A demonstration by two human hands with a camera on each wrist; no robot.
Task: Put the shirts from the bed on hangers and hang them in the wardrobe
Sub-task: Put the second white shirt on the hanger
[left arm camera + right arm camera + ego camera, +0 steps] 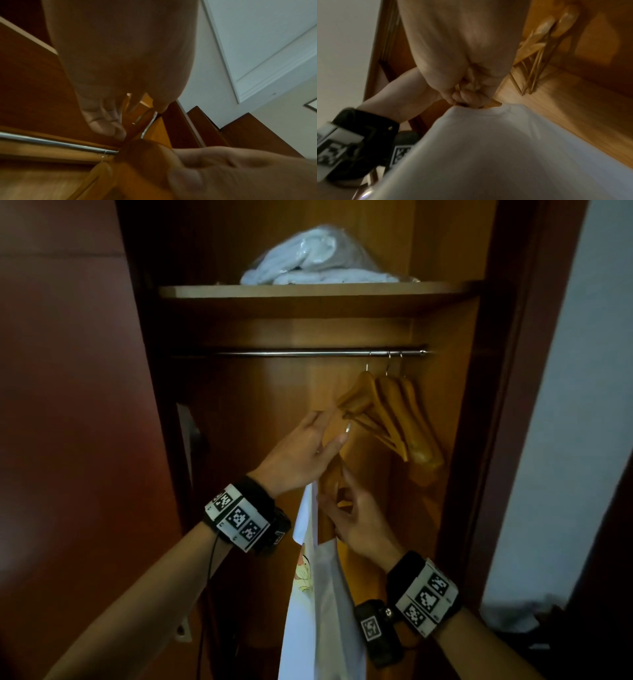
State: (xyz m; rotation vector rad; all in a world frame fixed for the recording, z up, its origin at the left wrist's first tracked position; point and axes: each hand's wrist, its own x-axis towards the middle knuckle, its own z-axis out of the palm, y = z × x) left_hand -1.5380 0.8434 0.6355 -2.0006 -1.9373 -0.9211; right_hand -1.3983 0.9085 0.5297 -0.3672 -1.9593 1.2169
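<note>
Inside the open orange-brown wooden wardrobe, one light wooden shelf runs across at 12 o'clock, with one metal hanging rail just beneath it. One bundle of white folded linen in clear plastic lies on the shelf. Dark red-brown panelling fills the 9 o'clock side; a pale wall stands at 3 o'clock.

Three empty wooden hangers hang bunched together at the rail's right end, toward 1 o'clock.

One white T-shirt with a cartoon print hangs at 6 o'clock, below the rail and apart from it, on one wooden hanger raised between the two hands. This hanger's metal hook shows in the left wrist view, not on the rail.

The left hand is at the upper part of this hanger, thumb extended and fingers partly hidden behind the wood; whether they close on it cannot be told. The right hand is just below, its fingers curled round the hanger at the shirt's collar.

Each wrist carries one black band with white coded markers.
</note>
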